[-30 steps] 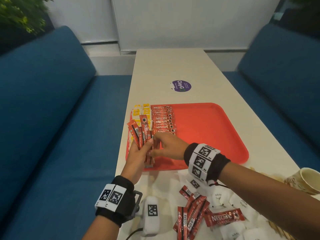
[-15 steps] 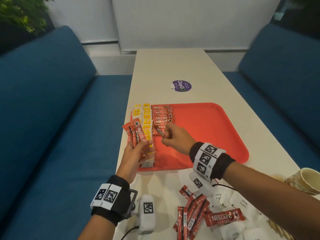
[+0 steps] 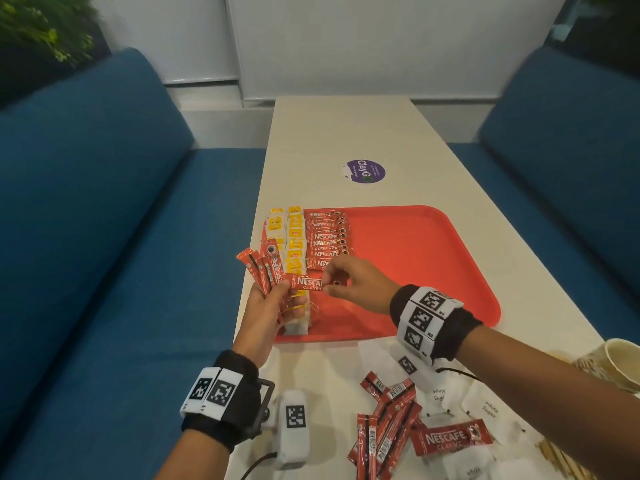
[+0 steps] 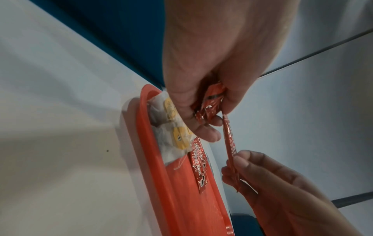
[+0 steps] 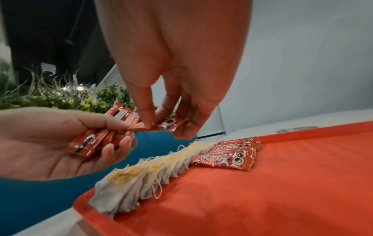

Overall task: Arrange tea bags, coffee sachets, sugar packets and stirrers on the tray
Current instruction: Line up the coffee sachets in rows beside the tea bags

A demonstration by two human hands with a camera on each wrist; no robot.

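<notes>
Nearest the wrists, loose sachets (image 3: 388, 431) and sugar packets (image 3: 485, 407) litter the table (image 3: 346, 133). Left hand (image 3: 266, 313) grips a fan of sachets (image 3: 263, 268); right hand (image 3: 356, 285) pinches one sachet (image 3: 308, 283) beside it. Beyond the fingers, tea bags (image 3: 294, 237) and a sachet row (image 3: 327, 237) line the tray (image 3: 415, 258), bare rightward.

We wear a black wristband (image 3: 230, 407) behind our left hand (image 3: 266, 310) and another (image 3: 436, 327) behind our right hand (image 3: 360, 285), each wrapped in white tags printed with black square codes; our forearms are bare
</notes>
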